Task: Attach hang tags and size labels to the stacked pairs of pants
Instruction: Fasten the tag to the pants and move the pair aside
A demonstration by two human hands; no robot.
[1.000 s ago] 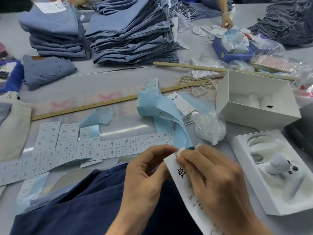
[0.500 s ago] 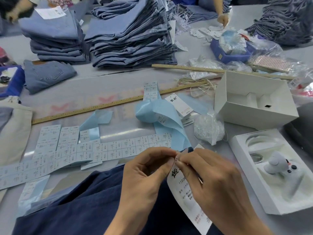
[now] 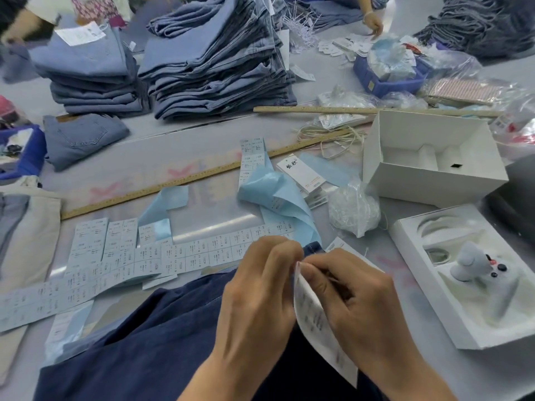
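Over the dark pants (image 3: 150, 342) at the near table edge, our left hand (image 3: 260, 296) and right hand (image 3: 356, 296) both pinch the hang tag (image 3: 315, 322) top, fingers curled, seemingly to fasten it

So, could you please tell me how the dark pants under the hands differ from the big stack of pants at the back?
The dark pants are deep navy; the stack is pale blue. The dark pants are one pair spread out near the person; the stack is many folded pairs piled high. Both hands work at the dark pants; nobody touches the stack. Both look like denim.
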